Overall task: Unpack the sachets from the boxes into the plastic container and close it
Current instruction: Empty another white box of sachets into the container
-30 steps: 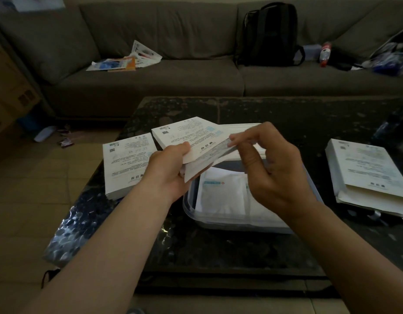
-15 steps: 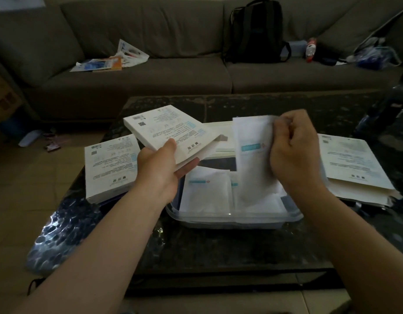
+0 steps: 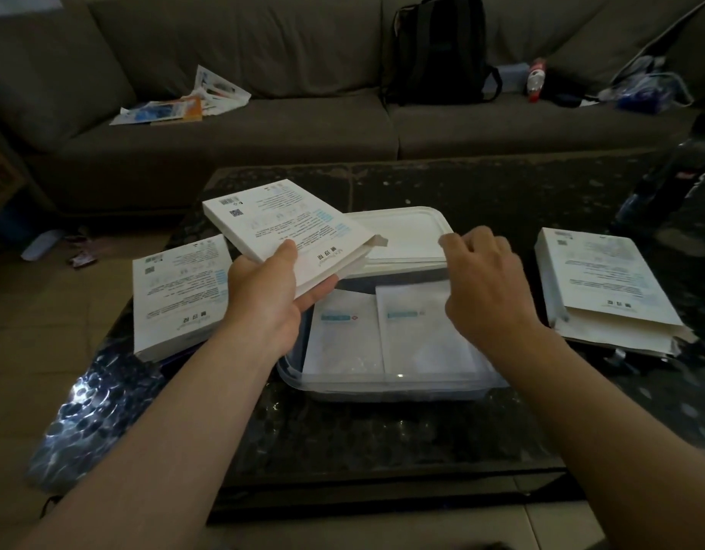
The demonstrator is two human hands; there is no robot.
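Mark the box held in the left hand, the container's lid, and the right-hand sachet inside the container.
held box [image 3: 288, 221]: head view, middle of its printed face.
lid [image 3: 406, 232]: head view, its flat white top.
right-hand sachet [image 3: 418, 339]: head view, centre of its white front.

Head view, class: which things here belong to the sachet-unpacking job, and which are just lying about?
Job: left hand gripping the held box; right hand, holding nothing, above the plastic container; sachets inside it; white lid behind; left box and right box on the table.
Lying about: backpack, papers and bottle on the sofa.
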